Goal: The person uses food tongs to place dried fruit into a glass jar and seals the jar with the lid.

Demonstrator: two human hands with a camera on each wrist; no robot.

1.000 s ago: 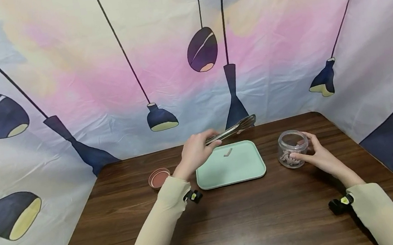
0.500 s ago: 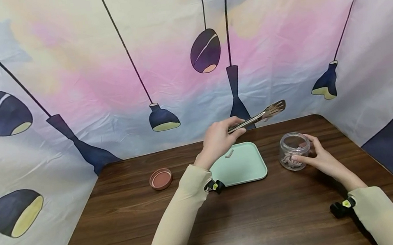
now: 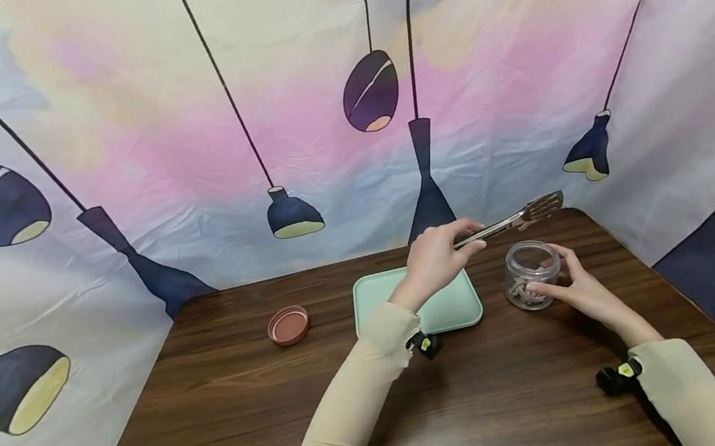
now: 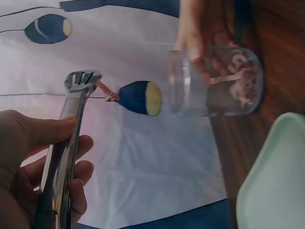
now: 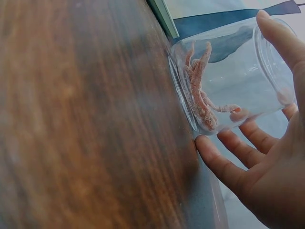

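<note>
My left hand (image 3: 432,264) grips metal tongs (image 3: 512,222) by the handle, level over the tray's right side. At the tongs' slotted tips hangs a pinkish, powdery twisted strip (image 4: 106,90), clearest in the left wrist view. The tips stand above and behind the mouth of a clear jar (image 4: 190,90), which has no lid on. Thumb and fingers of my right hand (image 3: 587,292) hold that jar from its right side, upright on the table. Several similar strips (image 5: 200,90) lie at the jar's bottom.
Left of the jar lies a pale green tray (image 3: 460,307), partly hidden by my left hand and sleeve. A reddish-brown lid (image 3: 288,326) lies at the left on the dark wooden table (image 3: 233,412). A lamp-patterned cloth (image 3: 334,151) hangs behind.
My left hand has carried the tongs and strip rightward from over the tray toward the jar. A small strip seen on the tray earlier is now hidden. The right hand stays on the jar.
</note>
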